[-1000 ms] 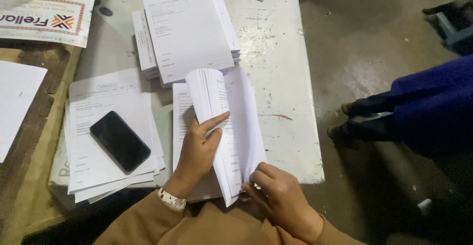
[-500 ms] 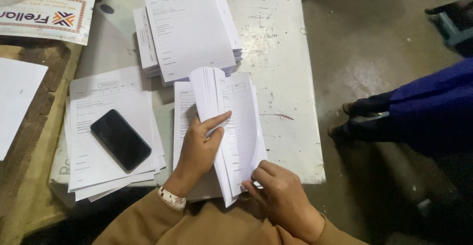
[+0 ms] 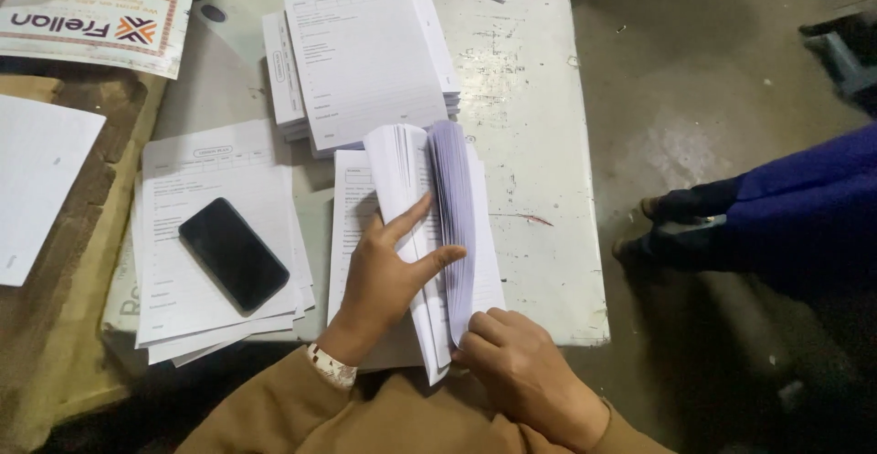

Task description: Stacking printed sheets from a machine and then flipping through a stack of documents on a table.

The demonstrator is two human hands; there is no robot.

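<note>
From the head camera, your left hand [image 3: 388,276] lies flat on a stack of printed forms [image 3: 416,253] at the near edge of the pale surface [image 3: 539,143], fingers [image 3: 411,221] spread, the thumb tucked between lifted sheets. Your right hand [image 3: 530,372] pinches the near corner of the raised, fanned pages, fingers clenched on the paper. Beyond the stack lies a second pile of forms [image 3: 365,52], white and rectangular. To your left a black phone [image 3: 233,253] rests on a loose pile of sheets [image 3: 215,235]. At the far left corner sits a white rectangular sign [image 3: 96,15] with an orange border and orange-and-blue logo. On the floor to your right, another person's blue sleeve [image 3: 804,207] shows.
</note>
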